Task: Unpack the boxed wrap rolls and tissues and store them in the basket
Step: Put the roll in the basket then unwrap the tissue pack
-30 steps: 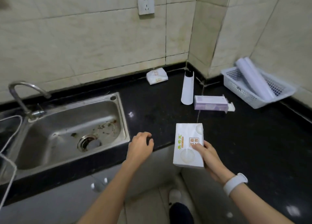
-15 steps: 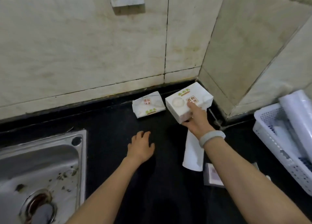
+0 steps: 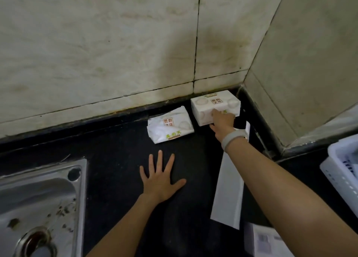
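Head view, black worktop (image 3: 120,175) in a tiled corner.

Right hand (image 3: 222,121): reaches to 1 o'clock, into the corner. Fingers rest on the near face of a full tissue pack (image 3: 215,105), which sits on the worktop against the back wall. Whether the fingers grip it or only touch, cannot tell. Pale wristband (image 3: 233,138) on the wrist.

Second tissue pack (image 3: 170,127): crumpled, flatter, just beside the full pack at its 9 o'clock; small gap between the two.

Left hand (image 3: 159,181): flat on the worktop near centre, fingers spread wide, holding nothing.

White wrap roll (image 3: 228,190): at 4 o'clock from the left hand, partly hidden under the right forearm.

Carton (image 3: 267,241): at 5 o'clock, cut by the frame edge.

Basket (image 3: 341,171): white, at 3 o'clock, mostly out of frame.

Steel sink (image 3: 38,204): at 8 o'clock.
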